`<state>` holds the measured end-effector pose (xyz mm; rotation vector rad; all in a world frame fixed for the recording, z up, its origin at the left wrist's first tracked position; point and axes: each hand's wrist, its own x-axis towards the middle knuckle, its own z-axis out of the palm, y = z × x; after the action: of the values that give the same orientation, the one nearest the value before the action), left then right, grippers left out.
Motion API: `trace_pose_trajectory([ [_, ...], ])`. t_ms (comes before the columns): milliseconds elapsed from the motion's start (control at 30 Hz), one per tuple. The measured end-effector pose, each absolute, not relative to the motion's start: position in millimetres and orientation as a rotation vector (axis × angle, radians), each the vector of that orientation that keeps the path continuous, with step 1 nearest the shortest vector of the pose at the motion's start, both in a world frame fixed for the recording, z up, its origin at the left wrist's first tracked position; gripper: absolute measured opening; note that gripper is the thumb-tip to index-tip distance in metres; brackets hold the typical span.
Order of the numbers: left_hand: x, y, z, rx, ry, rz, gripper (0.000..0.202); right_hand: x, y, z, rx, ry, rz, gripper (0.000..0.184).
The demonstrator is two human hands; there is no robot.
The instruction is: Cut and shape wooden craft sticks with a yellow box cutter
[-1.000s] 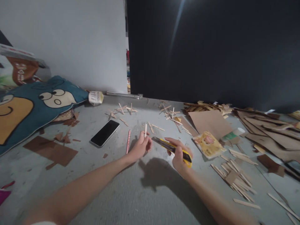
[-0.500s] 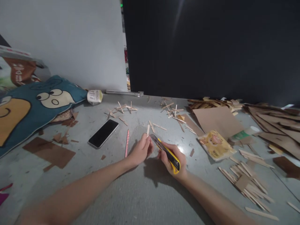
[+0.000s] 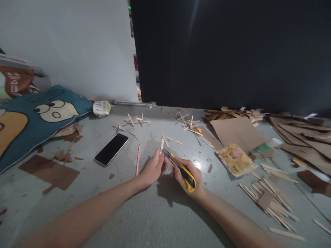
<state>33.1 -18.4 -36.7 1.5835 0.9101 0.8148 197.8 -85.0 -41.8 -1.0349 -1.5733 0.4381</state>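
Observation:
Upright between the fingers of my left hand (image 3: pixel 154 167) is a thin wooden craft stick (image 3: pixel 162 145), its top end showing above the fingertips. My right hand (image 3: pixel 190 175) is closed around a yellow-and-black utility knife (image 3: pixel 181 169). The knife's tip points up and left, close beside the stick; whether the blade touches it I cannot tell. Just beyond my hands, a few loose sticks (image 3: pixel 174 140) lie on the grey table (image 3: pixel 144 213). A pink patterned pencil-like rod (image 3: pixel 138 159) rests left of my left hand.
A phone (image 3: pixel 111 149) lies at left, near a blue cushion (image 3: pixel 59 110) and cardboard scraps (image 3: pixel 49 171). On the right are a yellow tissue packet (image 3: pixel 236 159), a cardboard sheet (image 3: pixel 239 133) and a pile of craft sticks (image 3: pixel 274 201). Small stick assemblies (image 3: pixel 187 121) stand toward the back.
The whole view has shifted slightly, so things appear a little further left. Both hands keep their hold on the stick and the knife, with little visible movement.

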Motion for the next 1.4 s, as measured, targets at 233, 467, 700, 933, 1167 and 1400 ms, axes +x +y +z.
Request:
trace_pose_trajectory([
  [233,33.6,-19.2,-36.1,1.589,0.927,0.822,0.038,197.8,-84.8,-42.5,-1.049,-1.573,0.431,0.025],
  [467,34.0,-18.3,-36.2,1.575,0.943,0.829,0.038,197.1,-84.3,-43.0,-1.019,-1.56,0.457,0.025],
  [700,34.5,-19.8,-35.5,1.583,0.951,0.826,0.037,197.6,-84.5,-41.5,-1.011,-1.57,0.475,0.025],
  [933,34.7,-20.2,-35.7,1.563,0.938,0.826,0.034,199.0,-83.7,-43.2,-1.013,-1.599,0.453,0.022],
  [1167,33.6,-20.6,-33.9,1.588,0.949,0.818,0.034,198.0,-83.1,-39.9,-0.981,-1.639,0.37,0.021],
  [1400,34.7,-20.2,-35.3,1.583,0.948,0.813,0.034,198.9,-83.6,-45.5,-0.992,-1.569,0.516,0.025],
])
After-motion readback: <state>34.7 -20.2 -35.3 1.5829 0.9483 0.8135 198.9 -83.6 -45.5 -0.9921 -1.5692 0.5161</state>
